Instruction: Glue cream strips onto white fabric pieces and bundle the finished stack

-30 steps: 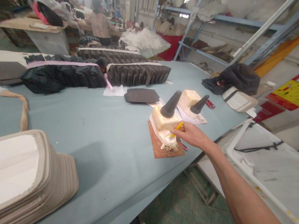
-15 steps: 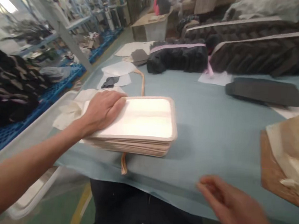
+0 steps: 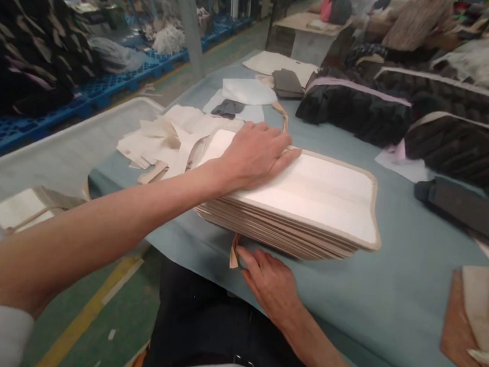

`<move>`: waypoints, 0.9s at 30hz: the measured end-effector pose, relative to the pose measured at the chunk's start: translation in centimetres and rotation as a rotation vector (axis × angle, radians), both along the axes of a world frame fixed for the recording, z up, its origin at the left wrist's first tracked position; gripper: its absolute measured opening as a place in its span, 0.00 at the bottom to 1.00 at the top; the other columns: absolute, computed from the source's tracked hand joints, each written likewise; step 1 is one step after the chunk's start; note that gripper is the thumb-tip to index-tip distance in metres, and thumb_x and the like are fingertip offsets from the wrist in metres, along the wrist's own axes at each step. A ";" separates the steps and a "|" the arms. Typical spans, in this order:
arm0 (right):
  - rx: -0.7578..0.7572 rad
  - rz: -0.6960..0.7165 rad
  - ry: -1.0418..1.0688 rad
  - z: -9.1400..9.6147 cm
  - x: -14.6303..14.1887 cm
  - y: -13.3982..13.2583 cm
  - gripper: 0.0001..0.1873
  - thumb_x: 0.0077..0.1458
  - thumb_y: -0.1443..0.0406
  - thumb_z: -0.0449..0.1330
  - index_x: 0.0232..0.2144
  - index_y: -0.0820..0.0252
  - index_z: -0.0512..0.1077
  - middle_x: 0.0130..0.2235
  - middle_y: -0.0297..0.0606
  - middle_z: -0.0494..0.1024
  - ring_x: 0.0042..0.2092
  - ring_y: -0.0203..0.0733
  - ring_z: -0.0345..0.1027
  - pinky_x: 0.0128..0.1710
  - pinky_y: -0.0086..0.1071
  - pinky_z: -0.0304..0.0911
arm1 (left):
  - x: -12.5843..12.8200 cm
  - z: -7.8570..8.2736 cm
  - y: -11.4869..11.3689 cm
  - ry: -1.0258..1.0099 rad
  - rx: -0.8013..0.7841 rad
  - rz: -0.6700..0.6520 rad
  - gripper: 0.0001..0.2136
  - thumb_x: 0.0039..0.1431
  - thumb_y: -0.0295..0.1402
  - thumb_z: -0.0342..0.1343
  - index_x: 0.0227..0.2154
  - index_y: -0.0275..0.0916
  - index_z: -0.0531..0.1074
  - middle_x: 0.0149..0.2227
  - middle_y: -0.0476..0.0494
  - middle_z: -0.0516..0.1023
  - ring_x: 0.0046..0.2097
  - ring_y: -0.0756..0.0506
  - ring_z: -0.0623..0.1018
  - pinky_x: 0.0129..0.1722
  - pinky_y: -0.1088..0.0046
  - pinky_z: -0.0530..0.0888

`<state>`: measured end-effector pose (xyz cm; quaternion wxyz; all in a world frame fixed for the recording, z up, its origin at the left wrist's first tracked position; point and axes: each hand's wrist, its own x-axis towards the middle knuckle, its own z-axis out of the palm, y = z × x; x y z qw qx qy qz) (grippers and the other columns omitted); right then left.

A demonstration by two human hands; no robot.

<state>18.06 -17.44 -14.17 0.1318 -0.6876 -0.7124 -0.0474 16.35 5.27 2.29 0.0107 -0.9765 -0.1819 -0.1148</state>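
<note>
A thick stack of white rectangular panels with beige bound edges [image 3: 324, 193] lies on the blue-green table cover. My left hand [image 3: 258, 153] rests flat on top of it, fingers stretched toward the far edge. Beneath the stack runs a tan fabric strip; its near end [image 3: 234, 254] sticks out at the front, its far end [image 3: 282, 115] behind. At the near end, my right hand [image 3: 272, 286] has its fingertips against or right beside the strip, with a gap between thumb and forefinger.
Cream fabric scraps [image 3: 163, 139] lie left of the stack. Black gathered fabric bundles [image 3: 353, 110] line the back, and a dark folded piece [image 3: 465, 208] lies to the right. A white plastic bin [image 3: 122, 118] stands against the table's left side. Another person [image 3: 421, 22] is in the background.
My right hand has come left from the table's front right to the strip's near end. My left hand stays on the stack. The view has swung left, and the stack looks turned.
</note>
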 end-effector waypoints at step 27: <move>0.259 0.213 0.184 9.0 -3.6 -3.3 0.11 0.76 0.71 0.49 0.45 0.62 0.72 0.27 0.30 0.74 0.27 0.37 0.66 0.31 0.34 0.57 | -0.4 -1.0 0.0 -0.124 0.064 -0.034 0.22 0.77 0.39 0.38 0.52 0.32 0.74 0.53 0.30 0.80 0.55 0.31 0.75 0.54 0.54 0.64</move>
